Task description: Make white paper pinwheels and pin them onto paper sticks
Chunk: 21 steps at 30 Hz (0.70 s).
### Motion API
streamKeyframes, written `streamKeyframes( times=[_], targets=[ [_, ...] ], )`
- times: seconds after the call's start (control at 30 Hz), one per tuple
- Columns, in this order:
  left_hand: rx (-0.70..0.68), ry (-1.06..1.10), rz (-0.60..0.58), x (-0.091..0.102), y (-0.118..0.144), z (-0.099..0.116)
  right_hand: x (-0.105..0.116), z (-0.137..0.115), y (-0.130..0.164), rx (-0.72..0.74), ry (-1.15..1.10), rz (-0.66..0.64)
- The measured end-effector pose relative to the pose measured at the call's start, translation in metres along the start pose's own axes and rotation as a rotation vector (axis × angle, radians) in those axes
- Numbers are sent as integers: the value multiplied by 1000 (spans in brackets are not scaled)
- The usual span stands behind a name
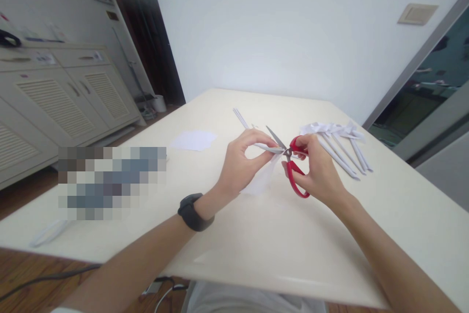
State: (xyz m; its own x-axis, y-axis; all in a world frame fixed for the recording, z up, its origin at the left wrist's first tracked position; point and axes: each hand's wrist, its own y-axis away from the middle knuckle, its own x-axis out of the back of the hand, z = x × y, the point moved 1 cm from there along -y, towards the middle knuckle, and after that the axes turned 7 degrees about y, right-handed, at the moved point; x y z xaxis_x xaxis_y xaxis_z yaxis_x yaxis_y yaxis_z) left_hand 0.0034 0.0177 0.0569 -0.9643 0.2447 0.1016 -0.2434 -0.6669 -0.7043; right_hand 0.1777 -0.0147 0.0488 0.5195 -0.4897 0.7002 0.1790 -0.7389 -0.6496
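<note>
Red-handled scissors (298, 181) are in my right hand (322, 166), fingers through the loops and the blades spread apart. My left hand (242, 161), with a dark band on the wrist, pinches a thin white piece of paper (262, 178) beside the pivot of the scissors. One blade passes by the left fingertips; the paper hangs down below them toward the tabletop. Beyond my left hand lie thin rolled paper sticks (240, 116). To the right of my right hand rests a group of rolled paper sticks with crumpled, fanned paper tops (333, 130).
A few flat white sheets (194, 140) lie left of my hands on the cream table (293, 239). A blurred-out patch (110, 181) covers something at the left, with a white loop (49, 232) near the table edge. A wall stands behind the table.
</note>
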Motion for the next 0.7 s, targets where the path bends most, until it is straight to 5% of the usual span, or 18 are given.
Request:
streamKeyframes(
  times=[0.7],
  targets=[
    [32,89,27,0,0,-1,-2,-1,2,-50,-50,52]
  ],
)
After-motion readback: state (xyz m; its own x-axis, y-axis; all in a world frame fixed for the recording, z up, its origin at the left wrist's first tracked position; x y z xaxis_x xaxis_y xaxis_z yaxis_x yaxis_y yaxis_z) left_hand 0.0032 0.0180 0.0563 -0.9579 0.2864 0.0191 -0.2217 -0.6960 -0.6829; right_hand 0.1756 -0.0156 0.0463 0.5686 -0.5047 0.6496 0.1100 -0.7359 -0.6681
